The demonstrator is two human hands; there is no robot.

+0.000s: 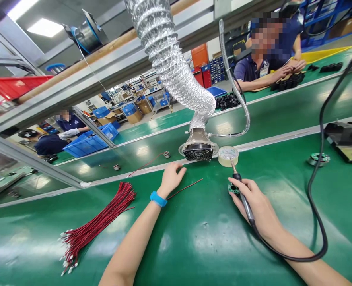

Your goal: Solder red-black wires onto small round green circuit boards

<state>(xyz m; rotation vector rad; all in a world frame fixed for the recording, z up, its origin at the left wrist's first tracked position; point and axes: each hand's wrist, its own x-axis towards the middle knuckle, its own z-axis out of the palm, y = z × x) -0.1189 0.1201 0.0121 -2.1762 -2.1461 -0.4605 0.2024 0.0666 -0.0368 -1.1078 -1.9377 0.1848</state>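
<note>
From where I sit, I have the right hand (257, 206) closed around a soldering iron (246, 206), with a small ring-shaped circuit board (232, 186) caught among the same fingers. The iron points toward the far edge of the green worktop (199, 246), its tip at the round tub (223, 161) near that edge; I cannot tell whether the two touch. A black cable (319, 240) loops from its handle toward the right edge. My left hand (171, 178), above a blue wristband (158, 199), reaches toward the far edge, fingers loosely curled and partly hidden, so I cannot tell whether it grips anything. A single red wire (189, 186) lies on the worktop just beside that wrist. Toward the left edge I see a bundle of red-and-black wires (100, 218), its white connectors facing the near left corner. A fan-fronted extraction hood (198, 153) hangs at the far edge under a foil duct (176, 59), just left of the tub. Near the far right corner sits a round part topped by a green board (318, 159).
</note>
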